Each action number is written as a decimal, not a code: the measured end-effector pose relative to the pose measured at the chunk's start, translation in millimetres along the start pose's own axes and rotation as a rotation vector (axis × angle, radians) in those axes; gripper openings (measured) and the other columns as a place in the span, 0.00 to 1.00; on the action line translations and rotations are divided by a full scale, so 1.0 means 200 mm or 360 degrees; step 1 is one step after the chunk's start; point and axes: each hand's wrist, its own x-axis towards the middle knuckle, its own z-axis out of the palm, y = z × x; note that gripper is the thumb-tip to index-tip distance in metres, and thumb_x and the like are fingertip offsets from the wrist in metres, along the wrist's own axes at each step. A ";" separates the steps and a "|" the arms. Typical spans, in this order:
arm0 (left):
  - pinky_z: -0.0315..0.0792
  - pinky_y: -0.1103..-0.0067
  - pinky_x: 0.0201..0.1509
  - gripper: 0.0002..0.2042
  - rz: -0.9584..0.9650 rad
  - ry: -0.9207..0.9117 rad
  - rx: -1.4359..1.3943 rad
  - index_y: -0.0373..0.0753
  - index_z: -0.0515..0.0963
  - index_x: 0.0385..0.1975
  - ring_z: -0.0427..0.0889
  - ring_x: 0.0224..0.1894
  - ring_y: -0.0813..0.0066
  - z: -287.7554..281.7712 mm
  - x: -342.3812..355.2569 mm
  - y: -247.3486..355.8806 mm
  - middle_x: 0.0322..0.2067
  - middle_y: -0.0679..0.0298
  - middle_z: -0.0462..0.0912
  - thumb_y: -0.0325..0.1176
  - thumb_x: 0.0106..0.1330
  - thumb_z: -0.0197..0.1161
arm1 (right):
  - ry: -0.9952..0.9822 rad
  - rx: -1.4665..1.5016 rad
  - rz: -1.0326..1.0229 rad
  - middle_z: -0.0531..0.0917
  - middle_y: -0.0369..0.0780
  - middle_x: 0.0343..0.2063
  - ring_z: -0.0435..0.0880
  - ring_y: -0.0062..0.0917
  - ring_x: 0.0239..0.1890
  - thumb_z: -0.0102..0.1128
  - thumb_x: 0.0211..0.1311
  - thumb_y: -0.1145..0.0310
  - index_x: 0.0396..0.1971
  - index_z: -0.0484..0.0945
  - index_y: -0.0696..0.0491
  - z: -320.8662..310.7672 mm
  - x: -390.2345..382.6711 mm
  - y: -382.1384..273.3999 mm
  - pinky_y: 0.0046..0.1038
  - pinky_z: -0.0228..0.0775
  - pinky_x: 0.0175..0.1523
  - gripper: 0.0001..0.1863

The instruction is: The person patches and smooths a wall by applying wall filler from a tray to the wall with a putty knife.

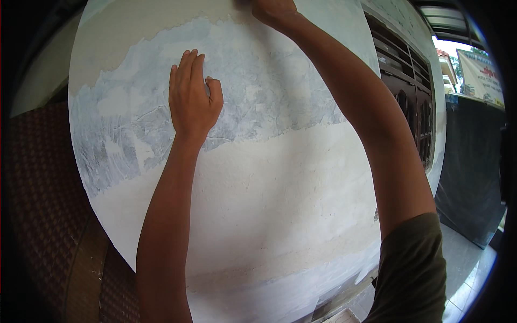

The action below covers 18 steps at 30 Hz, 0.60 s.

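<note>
A wall point(253, 194) fills the middle of the head view, with an off-white band below, a mottled grey-white band across its upper middle and beige above. My left hand point(193, 97) lies on the mottled band, palm toward the wall, fingers extended upward and slightly apart. My right hand point(272, 12) reaches high to the top edge of the picture, its fingers curled around a dark object that is mostly cut off and cannot be made out.
To the right are a dark brown grilled door and window point(406, 97), a black panel point(468, 167), a banner point(479, 75) and a tiled floor point(460, 285). A brown woven surface point(43, 204) is at the left.
</note>
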 end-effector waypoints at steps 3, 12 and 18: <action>0.56 0.59 0.75 0.23 -0.0036 -0.0020 -0.0010 0.30 0.73 0.59 0.69 0.68 0.55 -0.01 -0.02 -0.03 0.62 0.50 0.74 0.27 0.62 0.51 | -0.0063 0.0068 -0.0303 0.85 0.51 0.33 0.86 0.45 0.34 0.56 0.53 0.78 0.30 0.83 0.62 -0.06 -0.20 -0.17 0.42 0.80 0.39 0.08; 0.57 0.58 0.75 0.23 -0.0018 0.0000 -0.0003 0.30 0.73 0.59 0.70 0.68 0.54 -0.02 -0.01 -0.01 0.62 0.49 0.74 0.27 0.62 0.51 | -0.0021 0.0171 0.0035 0.84 0.53 0.36 0.85 0.43 0.40 0.52 0.61 0.76 0.32 0.84 0.64 -0.14 0.00 -0.25 0.41 0.78 0.45 0.10; 0.56 0.59 0.75 0.23 -0.0030 -0.0008 -0.0004 0.30 0.73 0.58 0.70 0.68 0.54 0.01 -0.02 -0.02 0.62 0.49 0.74 0.27 0.62 0.51 | 0.0095 0.0172 -0.0224 0.85 0.52 0.32 0.86 0.45 0.34 0.57 0.52 0.76 0.29 0.83 0.61 -0.02 -0.10 -0.22 0.42 0.79 0.40 0.08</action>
